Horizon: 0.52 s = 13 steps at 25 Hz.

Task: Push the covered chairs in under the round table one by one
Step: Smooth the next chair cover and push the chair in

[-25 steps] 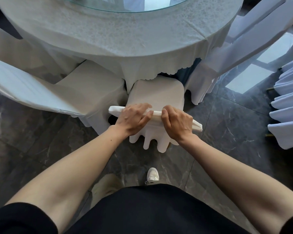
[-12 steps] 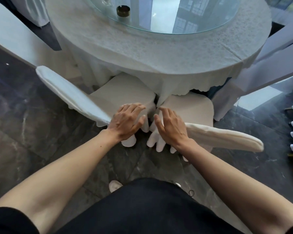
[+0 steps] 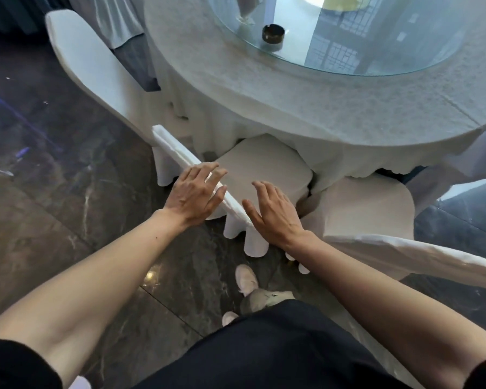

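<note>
A round table (image 3: 306,108) with a pale cloth and a glass turntable fills the upper right. A white-covered chair (image 3: 264,169) stands in front of me, its seat partly under the cloth, its backrest top running from upper left to lower right. My left hand (image 3: 194,195) hovers flat with fingers spread over the backrest top. My right hand (image 3: 272,211) is open too, just right of the backrest above the seat edge. Neither hand grips anything. A second covered chair (image 3: 371,209) stands to the right, its seat near the cloth's hem.
A third covered chair (image 3: 96,71) stands at the upper left beside the table. A dark ashtray (image 3: 273,33) sits on the glass turntable (image 3: 376,46). The floor (image 3: 54,192) is dark glossy marble. My shoe (image 3: 246,277) is on the floor below the chair.
Both hands let go of the right chair's backrest and moved left to the neighbouring chair, where they now hover open. My view shifted left around the table.
</note>
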Tool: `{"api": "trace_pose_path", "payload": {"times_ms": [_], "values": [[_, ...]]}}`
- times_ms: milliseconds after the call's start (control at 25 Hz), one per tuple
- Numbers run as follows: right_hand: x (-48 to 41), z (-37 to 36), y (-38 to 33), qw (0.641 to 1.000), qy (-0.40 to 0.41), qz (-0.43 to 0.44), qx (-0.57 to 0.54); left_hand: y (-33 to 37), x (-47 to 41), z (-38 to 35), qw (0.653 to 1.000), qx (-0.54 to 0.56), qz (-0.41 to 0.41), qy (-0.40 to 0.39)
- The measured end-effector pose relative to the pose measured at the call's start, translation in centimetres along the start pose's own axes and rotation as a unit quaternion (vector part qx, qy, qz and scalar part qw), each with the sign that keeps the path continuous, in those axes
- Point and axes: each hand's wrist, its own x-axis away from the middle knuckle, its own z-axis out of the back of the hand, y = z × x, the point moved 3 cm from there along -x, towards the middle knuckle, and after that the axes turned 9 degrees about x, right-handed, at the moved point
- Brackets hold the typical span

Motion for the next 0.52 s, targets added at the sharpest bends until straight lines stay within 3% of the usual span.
{"api": "trace_pose_path", "payload": {"times_ms": [240, 520], "values": [[-8.7, -3.1, -4.9, 0.999, -0.003, 0.051, 0.005, -9.4, -2.1, 1.1, 0.999, -0.023, 0.019, -0.02], [-16.6, -5.8, -8.4, 0.998, -0.024, 0.054, -0.007, -17.3, -6.4, 0.9, 0.997, -0.022, -0.017, -0.076]]}}
